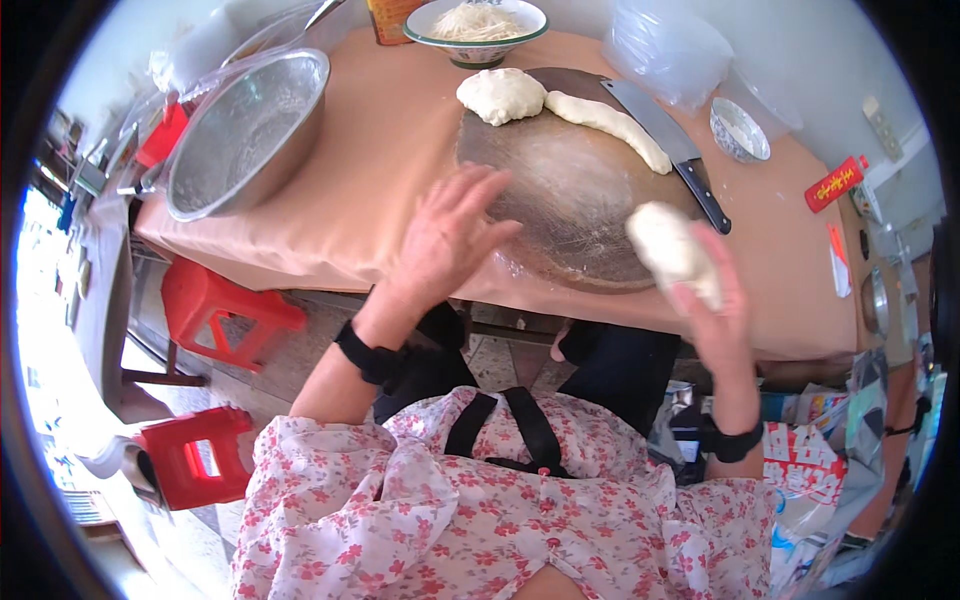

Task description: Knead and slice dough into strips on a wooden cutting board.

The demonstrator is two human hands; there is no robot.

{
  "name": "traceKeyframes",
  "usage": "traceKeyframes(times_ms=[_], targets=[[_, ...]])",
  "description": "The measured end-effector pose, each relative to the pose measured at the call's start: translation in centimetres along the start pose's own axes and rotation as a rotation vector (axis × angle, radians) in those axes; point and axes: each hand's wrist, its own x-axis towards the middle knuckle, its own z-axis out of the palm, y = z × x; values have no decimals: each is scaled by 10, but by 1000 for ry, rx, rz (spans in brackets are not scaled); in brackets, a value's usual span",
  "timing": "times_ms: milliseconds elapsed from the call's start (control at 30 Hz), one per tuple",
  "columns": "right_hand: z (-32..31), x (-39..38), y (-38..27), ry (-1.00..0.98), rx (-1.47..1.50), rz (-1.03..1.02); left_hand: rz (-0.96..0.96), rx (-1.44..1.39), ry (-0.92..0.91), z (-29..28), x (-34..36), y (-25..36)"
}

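A round wooden board (565,220), dusted with flour, lies on the peach-covered table. My right hand (712,295) grips an oblong piece of pale dough (670,250) at the board's right front, slightly blurred. My left hand (455,225) is open and empty at the board's left edge, fingers apart. On the back of the board rest a lumpy dough mound (500,95) and a long dough strip (610,125). A large knife (645,120) with a black handle lies diagonally to their right.
A large steel bowl (250,130) stands left, a bowl of pale shreds (475,25) behind the board, a small patterned bowl (740,130), plastic bag (665,50) and red packet (835,185) right. The table (370,110) has red stools (215,310) below its left side.
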Motion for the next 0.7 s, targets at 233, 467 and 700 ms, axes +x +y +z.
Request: traceKeyframes(times_ms=[233, 467, 700], targets=[[-144, 17, -105, 919, -2, -394, -178, 99, 3, 6, -26, -43], [-128, 18, -39, 717, -1680, 105, -221, 17, -32, 12, -17, -44], [-20, 49, -14, -143, -627, 92, -231, 66, -46, 12, -18, -37]])
